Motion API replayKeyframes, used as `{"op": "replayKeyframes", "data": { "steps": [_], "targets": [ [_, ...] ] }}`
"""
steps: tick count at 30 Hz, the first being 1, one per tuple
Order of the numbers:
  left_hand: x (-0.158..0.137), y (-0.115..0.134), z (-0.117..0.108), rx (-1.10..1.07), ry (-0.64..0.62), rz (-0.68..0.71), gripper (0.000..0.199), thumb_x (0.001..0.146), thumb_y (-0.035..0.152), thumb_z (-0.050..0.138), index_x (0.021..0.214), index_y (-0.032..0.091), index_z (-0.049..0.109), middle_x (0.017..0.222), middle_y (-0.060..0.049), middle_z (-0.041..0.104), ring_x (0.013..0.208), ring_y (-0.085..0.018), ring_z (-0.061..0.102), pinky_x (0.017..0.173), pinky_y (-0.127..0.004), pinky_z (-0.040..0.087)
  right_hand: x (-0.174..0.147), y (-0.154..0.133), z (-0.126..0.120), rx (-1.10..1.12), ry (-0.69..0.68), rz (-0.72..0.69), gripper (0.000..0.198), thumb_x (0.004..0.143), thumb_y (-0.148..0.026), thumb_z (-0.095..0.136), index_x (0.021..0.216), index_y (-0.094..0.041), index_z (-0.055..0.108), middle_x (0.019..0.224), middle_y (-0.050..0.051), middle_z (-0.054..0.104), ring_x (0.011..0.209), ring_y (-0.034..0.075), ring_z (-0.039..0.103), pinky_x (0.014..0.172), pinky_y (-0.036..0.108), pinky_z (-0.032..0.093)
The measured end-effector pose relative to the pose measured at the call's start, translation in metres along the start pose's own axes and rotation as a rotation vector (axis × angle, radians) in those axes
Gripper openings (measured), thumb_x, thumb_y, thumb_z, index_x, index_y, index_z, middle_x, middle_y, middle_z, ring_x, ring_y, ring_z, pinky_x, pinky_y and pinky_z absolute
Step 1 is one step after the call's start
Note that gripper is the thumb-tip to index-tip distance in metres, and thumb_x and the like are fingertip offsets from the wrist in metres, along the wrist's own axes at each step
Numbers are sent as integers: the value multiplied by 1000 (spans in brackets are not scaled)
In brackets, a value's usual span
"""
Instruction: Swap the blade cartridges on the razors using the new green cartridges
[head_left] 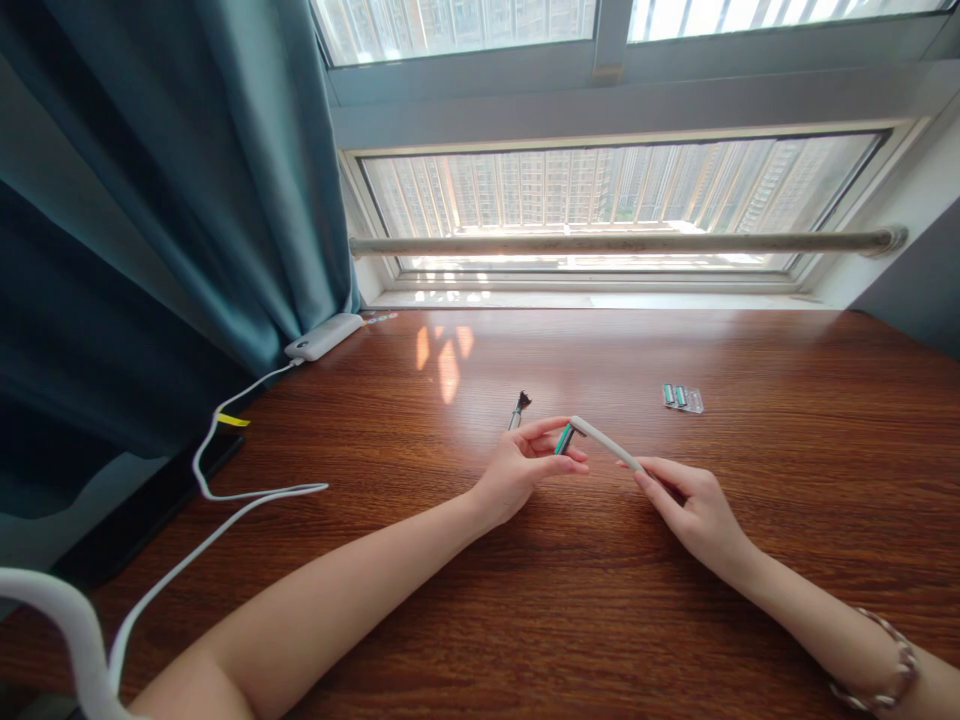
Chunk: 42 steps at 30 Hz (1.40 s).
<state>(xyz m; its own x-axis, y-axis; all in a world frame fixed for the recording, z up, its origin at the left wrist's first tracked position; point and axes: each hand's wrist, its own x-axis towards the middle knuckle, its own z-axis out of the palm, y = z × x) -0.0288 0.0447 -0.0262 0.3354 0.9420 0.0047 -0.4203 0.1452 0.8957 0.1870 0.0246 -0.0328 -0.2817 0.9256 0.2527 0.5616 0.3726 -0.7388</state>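
Observation:
My right hand [686, 505] grips the lower end of a white razor handle [609, 442], which slants up and to the left. At its upper tip is a green and black razor cartridge [564, 440], pinched between the thumb and fingers of my left hand [529, 462]. Cartridge and handle tip meet; whether they are locked together I cannot tell. Just beyond my left hand lies a slim object with a dark, ragged tip [523, 402], partly hidden by the fingers. A clear pack of razor cartridges [682, 398] rests farther back on the right.
The brown wooden table [787, 440] reaches to the window sill. A white box-shaped device [326, 337] with a white cable [262, 493] sits at the back left, beside the blue curtain [247, 180]. A thick white curved tube [64, 610] rises at the lower left.

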Motion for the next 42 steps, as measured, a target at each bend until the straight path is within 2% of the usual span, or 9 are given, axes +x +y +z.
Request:
{"op": "replayKeyframes", "data": {
  "steps": [4,10,14,17,23,28,31,37,42],
  "targets": [
    [0,1,0,-132,-48,-24,43,62,9,69,102,18,57,84,-6,67,75,-15,63,80,-32,45,0,0,0,-6,4,-2,29,83,-33,44,97,-16,63,78,4,64,69,16,58,63,23,44],
    [1,0,-2,-175,-44,-31,34,62,6,68,93,16,58,79,-6,67,75,-15,63,81,-31,45,-1,1,1,-14,-24,-18,28,83,-32,45,99,-17,62,78,4,63,71,15,57,67,24,43],
    [-1,4,-4,-289,-172,-36,28,75,21,58,102,13,56,94,-15,65,87,-23,62,87,-38,40,-2,2,1,-13,-7,5,28,83,-32,45,98,-17,63,77,3,63,73,16,58,69,24,43],
    [-3,8,-1,-340,-226,-56,30,80,21,48,108,10,54,107,-19,59,99,-26,56,93,-40,34,-2,3,1,1,16,32,28,83,-33,45,98,-17,63,81,4,65,71,16,58,66,23,42],
    [-4,8,4,-321,-227,-64,28,84,15,43,110,14,52,114,-17,55,105,-25,53,97,-40,29,0,1,1,27,17,42,28,83,-33,45,99,-17,63,88,4,65,72,15,58,65,22,42],
    [-4,11,5,-360,-236,-89,31,86,24,39,111,11,51,119,-19,51,109,-27,49,98,-40,29,-1,1,0,30,30,58,29,83,-33,46,99,-16,63,80,3,65,66,14,56,60,22,41],
    [-5,12,7,-352,-228,-105,30,85,22,40,112,13,50,124,-18,47,111,-26,48,97,-39,30,0,2,0,35,33,66,29,83,-33,46,97,-16,64,78,3,65,63,13,55,58,22,40],
    [-4,7,6,-272,-196,-59,30,82,19,48,113,19,48,114,-14,55,101,-22,56,93,-38,34,0,3,0,50,27,72,29,83,-33,46,98,-15,63,78,3,64,68,14,56,62,23,40],
    [1,3,-1,-205,-118,-22,32,73,12,60,103,19,54,101,-9,61,93,-20,59,87,-35,40,-2,0,-2,50,-12,-57,28,83,-30,47,102,-15,61,72,2,60,62,12,52,58,22,39]
  ]
}}
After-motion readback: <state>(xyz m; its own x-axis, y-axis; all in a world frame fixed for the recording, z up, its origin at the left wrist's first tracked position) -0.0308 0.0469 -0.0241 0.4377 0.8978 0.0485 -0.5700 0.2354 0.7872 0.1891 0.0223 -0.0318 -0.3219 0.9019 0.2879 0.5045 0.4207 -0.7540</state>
